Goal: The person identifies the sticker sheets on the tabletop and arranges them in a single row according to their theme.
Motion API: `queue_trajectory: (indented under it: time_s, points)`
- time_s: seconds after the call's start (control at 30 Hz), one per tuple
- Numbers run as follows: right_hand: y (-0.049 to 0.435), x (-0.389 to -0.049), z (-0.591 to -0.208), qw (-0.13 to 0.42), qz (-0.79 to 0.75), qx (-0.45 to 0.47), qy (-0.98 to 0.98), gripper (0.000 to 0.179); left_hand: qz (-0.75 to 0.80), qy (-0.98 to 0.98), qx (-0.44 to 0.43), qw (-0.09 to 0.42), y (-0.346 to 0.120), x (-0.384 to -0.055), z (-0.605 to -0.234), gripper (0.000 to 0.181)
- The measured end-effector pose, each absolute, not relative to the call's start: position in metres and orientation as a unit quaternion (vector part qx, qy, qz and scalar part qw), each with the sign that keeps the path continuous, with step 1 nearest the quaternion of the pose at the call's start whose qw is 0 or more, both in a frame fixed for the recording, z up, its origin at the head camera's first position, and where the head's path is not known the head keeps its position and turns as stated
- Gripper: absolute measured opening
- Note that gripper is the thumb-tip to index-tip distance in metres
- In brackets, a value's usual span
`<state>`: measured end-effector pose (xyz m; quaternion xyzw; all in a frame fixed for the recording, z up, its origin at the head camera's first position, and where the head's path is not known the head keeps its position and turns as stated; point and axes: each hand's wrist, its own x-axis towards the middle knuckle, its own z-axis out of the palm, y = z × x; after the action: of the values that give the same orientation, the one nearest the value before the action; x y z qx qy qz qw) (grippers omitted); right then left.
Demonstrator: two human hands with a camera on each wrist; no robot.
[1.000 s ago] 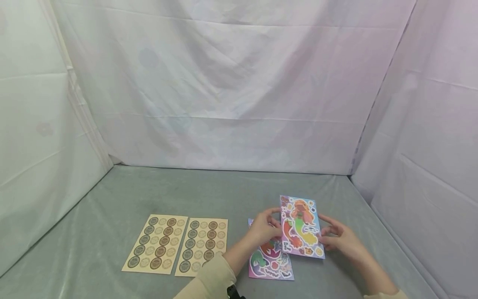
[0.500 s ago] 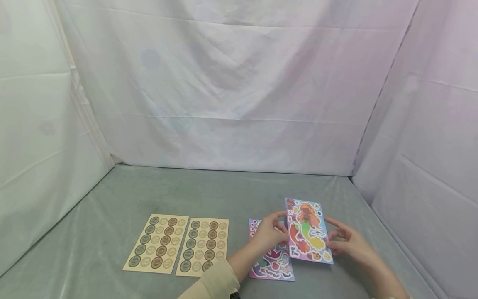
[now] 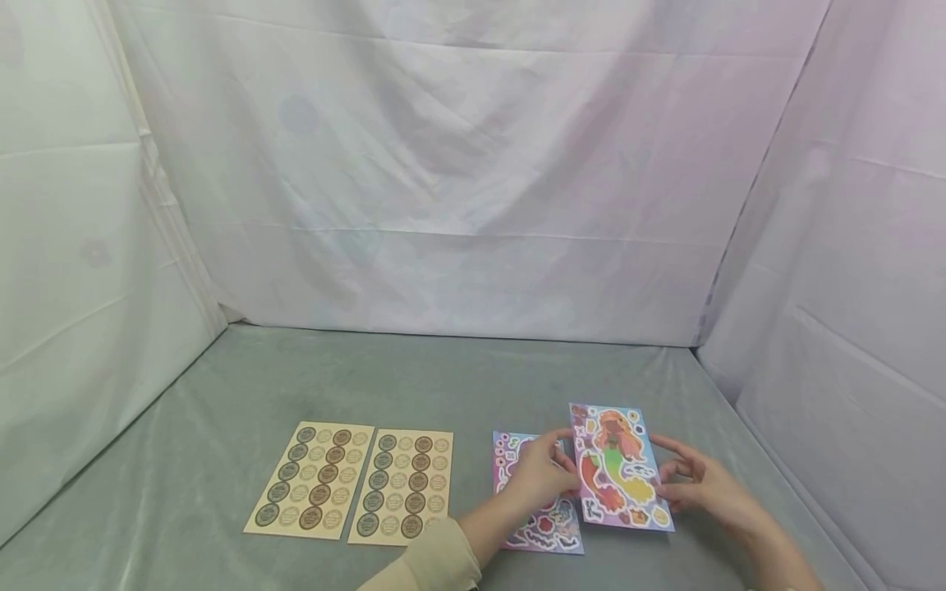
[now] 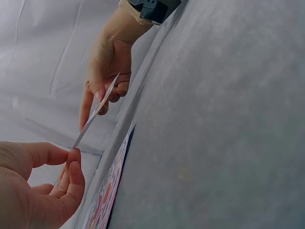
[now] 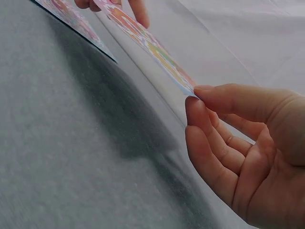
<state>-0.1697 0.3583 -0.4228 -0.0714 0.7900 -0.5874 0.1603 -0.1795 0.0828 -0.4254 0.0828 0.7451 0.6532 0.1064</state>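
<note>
A mermaid sticker sheet is held above the table by both hands. My left hand pinches its left edge between thumb and fingers, and my right hand pinches the right edge. In the right wrist view the same mermaid sheet hangs clear of the cloth, its shadow below. Under my left hand and forearm, partly hidden, a second mermaid sticker sheet lies flat. The left wrist view shows the raised sheet nearly edge-on.
Two cream sheets of round label stickers lie side by side at the left: one outer sheet and one inner sheet. Grey cloth covers the table. White curtains enclose the back and sides.
Both hands have moved right and a little toward the front edge with the mermaid sheet, so it no longer overlaps the second sheet in the head view. The label sheets stay put.
</note>
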Motion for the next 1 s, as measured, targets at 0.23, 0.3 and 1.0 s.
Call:
queue_trajectory:
  time_s: [0.23,0.3,1.0]
  points:
    - [0.365,-0.171,-0.424,0.187,-0.597,-0.102,0.773,0.078,0.638,0.758,0.086,0.104,0.085,-0.175,-0.426,0.070]
    - [0.367,-0.171,-0.425,0.195,-0.600,-0.110,0.768,0.076,0.630,0.765,0.091,0.099,0.086,-0.174,-0.427,0.070]
    - [0.371,-0.169,-0.427,0.245,-0.600,-0.125,0.751,0.084,0.526,0.834,0.131,0.107,0.089,-0.166,-0.423,0.069]
